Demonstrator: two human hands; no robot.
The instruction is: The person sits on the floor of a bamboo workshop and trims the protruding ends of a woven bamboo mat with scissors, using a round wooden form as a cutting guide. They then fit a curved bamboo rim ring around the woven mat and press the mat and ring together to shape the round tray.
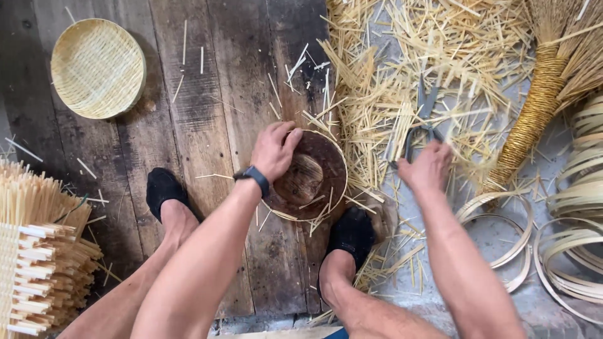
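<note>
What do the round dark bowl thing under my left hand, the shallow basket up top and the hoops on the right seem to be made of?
Dark bowl form: probably wood, worn and matte, with visible grain; the left hand rests on its rim. Shallow basket: pale woven strips, likely bamboo, unfinished. Hoops: thin bent strips of the same pale material, bare and dry-looking.

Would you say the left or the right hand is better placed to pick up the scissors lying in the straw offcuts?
Probably the right hand: it is already at the handles of the scissors, while the left hand rests on the rim of the round wooden mould.
</note>
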